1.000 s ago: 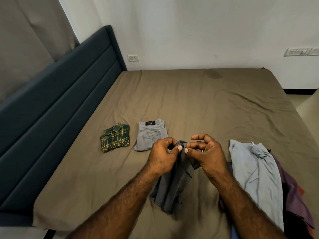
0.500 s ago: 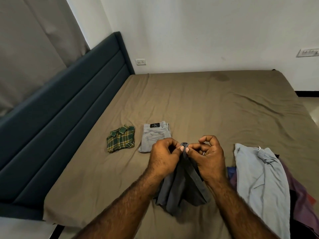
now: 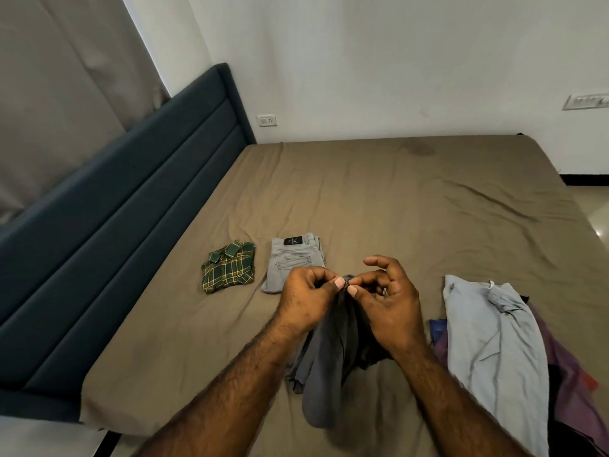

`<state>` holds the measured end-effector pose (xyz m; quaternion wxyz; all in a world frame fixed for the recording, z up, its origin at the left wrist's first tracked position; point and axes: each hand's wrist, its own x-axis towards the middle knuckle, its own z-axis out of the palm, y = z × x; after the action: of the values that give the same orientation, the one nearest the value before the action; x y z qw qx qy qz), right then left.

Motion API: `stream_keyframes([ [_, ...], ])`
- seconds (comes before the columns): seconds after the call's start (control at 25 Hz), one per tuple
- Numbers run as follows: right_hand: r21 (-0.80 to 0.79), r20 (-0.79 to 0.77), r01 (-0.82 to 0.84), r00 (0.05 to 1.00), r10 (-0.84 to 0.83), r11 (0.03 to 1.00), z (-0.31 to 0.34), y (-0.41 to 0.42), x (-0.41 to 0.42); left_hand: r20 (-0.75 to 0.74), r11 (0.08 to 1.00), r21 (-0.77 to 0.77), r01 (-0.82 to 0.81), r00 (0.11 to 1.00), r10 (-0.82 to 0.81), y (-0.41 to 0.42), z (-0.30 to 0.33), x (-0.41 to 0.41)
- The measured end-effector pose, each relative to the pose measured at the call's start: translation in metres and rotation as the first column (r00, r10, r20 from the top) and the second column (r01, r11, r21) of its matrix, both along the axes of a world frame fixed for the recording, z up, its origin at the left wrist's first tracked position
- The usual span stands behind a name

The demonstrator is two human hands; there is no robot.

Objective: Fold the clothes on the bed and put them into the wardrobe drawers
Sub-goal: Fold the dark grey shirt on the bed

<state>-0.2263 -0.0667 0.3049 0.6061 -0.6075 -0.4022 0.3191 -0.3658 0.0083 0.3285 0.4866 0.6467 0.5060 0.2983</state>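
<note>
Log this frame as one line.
phase: folding | both hands: left hand, right hand pinch dark grey garment | folded: plaid shirt, grey jeans

White walls (image 3: 379, 61); grey curtain (image 3: 66, 77) at left; dark blue padded headboard (image 3: 131, 192); wall socket (image 3: 267, 120); switch plate (image 3: 585, 101); glossy tiled floor (image 3: 593, 209) at right.

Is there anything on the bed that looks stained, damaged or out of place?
One thing: a dark round stain marks the sheet near the far edge, by the wall. The sheet is also creased. The folded plaid shirt and jeans lie tidy.
</note>
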Motion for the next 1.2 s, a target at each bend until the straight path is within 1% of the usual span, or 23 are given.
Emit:
stream_keyframes([
  [0.08, -0.039, -0.047, -0.054, 0.998, 0.052, 0.998, -0.004, 0.005, 0.004, -0.016, 0.999, 0.044, -0.007, 1.0, 0.007, -0.002, -0.004, 0.003],
  [0.16, -0.091, -0.131, -0.121, 0.985, 0.109, 0.988, -0.012, 0.01, 0.007, 0.009, 1.0, 0.016, -0.003, 1.0, 0.003, -0.004, -0.008, 0.006],
  [0.24, -0.102, -0.269, -0.165, 0.954, 0.132, 0.981, -0.018, 0.014, 0.01, 0.111, 0.998, -0.064, 0.006, 0.994, 0.001, -0.008, -0.011, 0.007],
  [0.28, -0.099, -0.295, -0.173, 0.945, 0.137, 0.98, -0.02, 0.016, 0.013, 0.174, 0.993, -0.116, 0.019, 0.985, 0.002, -0.009, -0.013, 0.007],
  [0.32, -0.1, -0.268, -0.177, 0.953, 0.145, 0.979, -0.022, 0.018, 0.014, 0.208, 0.988, -0.154, 0.024, 0.978, 0.009, -0.009, -0.014, 0.006],
  [0.36, -0.104, -0.19, -0.177, 0.969, 0.155, 0.979, -0.023, 0.018, 0.014, 0.22, 0.985, -0.171, 0.024, 0.976, 0.014, -0.009, -0.014, 0.005],
  [0.4, -0.111, -0.088, -0.17, 0.983, 0.161, 0.979, -0.023, 0.018, 0.012, 0.18, 0.989, -0.146, 0.008, 0.983, 0.018, -0.008, -0.014, 0.004],
  [0.48, -0.09, 0.084, -0.136, 0.986, 0.144, 0.987, -0.022, 0.015, 0.007, -0.024, 0.999, 0.021, -0.035, 0.999, 0.036, -0.006, -0.011, 0.006],
  [0.52, -0.07, 0.127, -0.12, 0.984, 0.128, 0.99, -0.021, 0.014, 0.005, -0.132, 0.992, 0.113, -0.064, 0.988, 0.079, -0.006, -0.009, 0.006],
  [0.56, -0.045, 0.151, -0.105, 0.982, 0.111, 0.993, -0.019, 0.014, 0.005, -0.193, 0.979, 0.183, -0.085, 0.974, 0.121, -0.006, -0.003, 0.008],
  [0.64, -0.003, 0.202, -0.102, 0.974, 0.101, 0.995, -0.017, 0.015, 0.002, -0.203, 0.971, 0.217, -0.097, 0.969, 0.143, -0.009, 0.003, 0.008],
  [0.68, 0.008, 0.226, -0.102, 0.969, 0.097, 0.995, -0.017, 0.016, 0.002, -0.171, 0.98, 0.178, -0.092, 0.978, 0.123, -0.009, 0.003, 0.008],
  [0.76, 0.027, 0.254, -0.084, 0.964, 0.074, 0.996, -0.015, 0.015, 0.002, -0.077, 0.998, 0.036, -0.059, 0.995, 0.061, -0.008, 0.006, 0.005],
  [0.8, 0.046, 0.28, -0.078, 0.958, 0.062, 0.996, -0.013, 0.015, 0.003, -0.056, 0.999, 0.006, -0.039, 0.998, 0.039, -0.008, 0.007, 0.002],
  [0.84, 0.075, 0.324, -0.078, 0.945, 0.049, 0.994, -0.012, 0.014, 0.005, -0.075, 0.999, 0.023, -0.023, 0.997, 0.024, -0.008, 0.008, 0.0],
  [0.92, 0.127, 0.407, -0.078, 0.913, 0.019, 0.989, -0.017, 0.014, 0.01, -0.199, 0.99, 0.141, 0.029, 0.98, 0.0, -0.006, 0.008, 0.001],
  [0.96, 0.114, 0.395, -0.071, 0.918, 0.02, 0.991, -0.02, 0.016, 0.011, -0.249, 0.983, 0.178, 0.047, 0.969, -0.001, -0.007, 0.008, 0.003],
  [1.0, 0.061, 0.329, -0.058, 0.944, 0.035, 0.996, -0.023, 0.018, 0.01, -0.251, 0.985, 0.169, 0.04, 0.968, 0.004, -0.009, 0.007, 0.006],
  [1.04, -0.013, 0.199, -0.047, 0.979, 0.049, 0.999, -0.023, 0.022, 0.008, -0.163, 0.996, 0.091, 0.0, 0.986, 0.015, -0.01, 0.004, 0.009],
  [1.08, -0.075, 0.07, -0.042, 0.996, 0.047, 0.996, -0.02, 0.024, 0.006, 0.011, 0.997, -0.052, -0.052, 0.999, 0.053, -0.01, 0.002, 0.011],
  [1.12, -0.098, -0.048, -0.045, 0.998, 0.041, 0.994, -0.015, 0.025, 0.004, 0.187, 0.974, -0.211, -0.079, 0.975, 0.119, -0.011, 0.001, 0.013],
  [1.16, -0.077, -0.123, -0.041, 0.992, 0.032, 0.996, -0.011, 0.023, 0.005, 0.317, 0.94, -0.334, -0.077, 0.929, 0.189, -0.012, 0.001, 0.014],
  [1.2, -0.031, -0.158, -0.038, 0.987, 0.033, 0.999, -0.007, 0.022, 0.005, 0.379, 0.917, -0.392, -0.072, 0.896, 0.232, -0.011, 0.002, 0.014],
])
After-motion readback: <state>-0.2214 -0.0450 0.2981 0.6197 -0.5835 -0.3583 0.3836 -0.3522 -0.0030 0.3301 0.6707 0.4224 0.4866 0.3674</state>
